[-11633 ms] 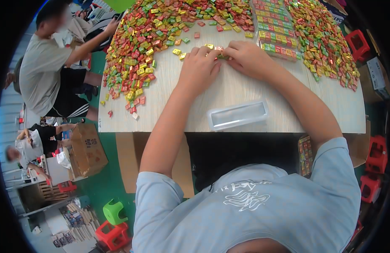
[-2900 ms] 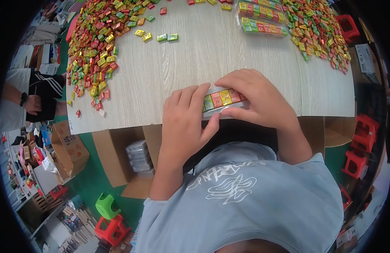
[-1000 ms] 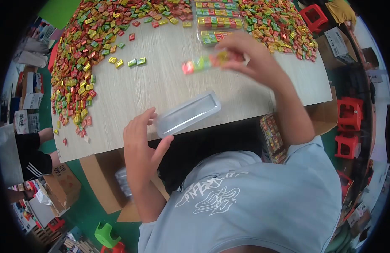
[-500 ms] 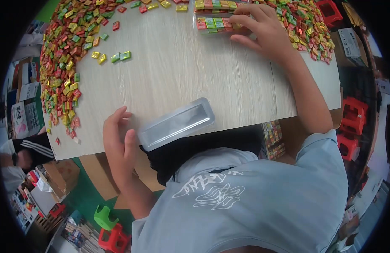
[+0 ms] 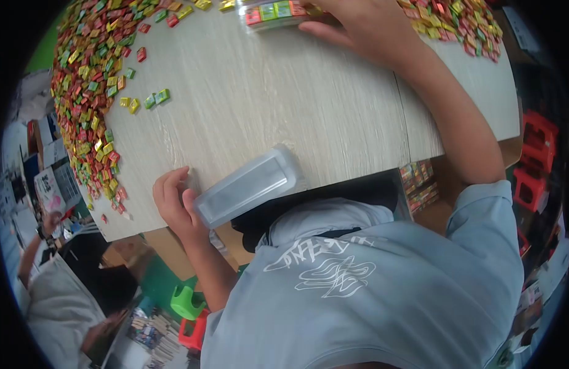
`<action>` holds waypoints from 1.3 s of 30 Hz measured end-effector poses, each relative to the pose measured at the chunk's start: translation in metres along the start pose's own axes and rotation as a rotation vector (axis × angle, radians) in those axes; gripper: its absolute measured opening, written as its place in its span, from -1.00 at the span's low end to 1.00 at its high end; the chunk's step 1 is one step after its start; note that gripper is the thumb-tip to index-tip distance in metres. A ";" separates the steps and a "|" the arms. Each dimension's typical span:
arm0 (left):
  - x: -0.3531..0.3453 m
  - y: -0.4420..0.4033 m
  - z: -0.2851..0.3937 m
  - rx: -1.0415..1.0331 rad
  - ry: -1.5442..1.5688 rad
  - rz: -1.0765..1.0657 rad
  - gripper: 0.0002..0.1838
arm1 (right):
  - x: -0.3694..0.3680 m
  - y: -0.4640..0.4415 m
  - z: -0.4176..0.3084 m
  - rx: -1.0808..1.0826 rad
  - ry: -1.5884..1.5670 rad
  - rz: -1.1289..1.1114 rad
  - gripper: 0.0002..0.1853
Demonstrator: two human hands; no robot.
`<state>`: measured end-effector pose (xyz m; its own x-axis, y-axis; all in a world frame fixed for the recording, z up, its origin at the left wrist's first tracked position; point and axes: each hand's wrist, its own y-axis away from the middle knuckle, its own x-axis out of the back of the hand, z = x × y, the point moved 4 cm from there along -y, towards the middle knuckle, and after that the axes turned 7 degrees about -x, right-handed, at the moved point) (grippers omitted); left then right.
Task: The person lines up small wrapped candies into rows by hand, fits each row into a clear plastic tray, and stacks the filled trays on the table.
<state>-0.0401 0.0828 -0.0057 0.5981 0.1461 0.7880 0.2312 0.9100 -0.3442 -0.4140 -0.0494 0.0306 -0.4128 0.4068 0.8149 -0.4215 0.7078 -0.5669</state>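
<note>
A clear plastic tray point(image 5: 247, 187) lies slanted at the table's front edge, with nothing in it. My left hand point(image 5: 177, 200) is just left of it, fingers apart, holding nothing. At the top of the view my right hand point(image 5: 364, 27) reaches over a row of red, green and yellow wrapped sweets point(image 5: 275, 12) in clear plastic. Its thumb is stretched out; the fingertips lie partly out of sight over the right end of that row, so their grip is unclear.
A heap of wrapped sweets point(image 5: 87, 98) covers the table's left side, another point(image 5: 453, 21) the back right. Several loose sweets point(image 5: 156, 99) lie on the wooden table point(image 5: 235, 104). Red stools point(image 5: 538, 141) stand at right, a green stool point(image 5: 187, 302) below left. Another person point(image 5: 66, 304) is at lower left.
My right hand has carried the filled row of sweets from the front to the back rows. My left hand has let the tray go; the tray now lies bare. The view has shifted.
</note>
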 end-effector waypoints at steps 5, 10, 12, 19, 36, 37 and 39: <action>-0.002 -0.001 0.000 -0.018 0.001 0.011 -0.57 | -0.001 0.005 0.001 0.005 0.027 0.050 -0.62; -0.002 -0.004 0.003 -0.026 0.023 0.058 -0.67 | -0.003 0.006 0.001 0.031 0.040 0.077 -0.63; -0.003 -0.005 0.004 -0.019 -0.006 0.075 -0.72 | 0.000 0.006 0.001 0.001 0.024 0.060 -0.64; -0.003 -0.004 0.006 0.083 0.037 0.104 -0.83 | 0.010 0.004 0.014 -0.092 -0.066 0.215 -0.82; -0.006 -0.002 -0.003 -0.036 -0.277 0.069 -0.64 | 0.032 0.010 0.010 -0.151 0.093 0.223 -0.77; -0.007 -0.001 -0.002 -0.037 -0.272 0.068 -0.64 | 0.033 0.013 0.007 -0.153 0.098 0.221 -0.77; -0.007 -0.001 -0.003 -0.025 -0.289 0.065 -0.62 | 0.029 0.016 0.007 -0.217 0.064 0.125 -0.77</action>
<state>-0.0420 0.0792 -0.0125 0.3697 0.3111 0.8755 0.2205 0.8860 -0.4079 -0.4380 -0.0300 0.0440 -0.3958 0.5299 0.7500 -0.1846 0.7541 -0.6302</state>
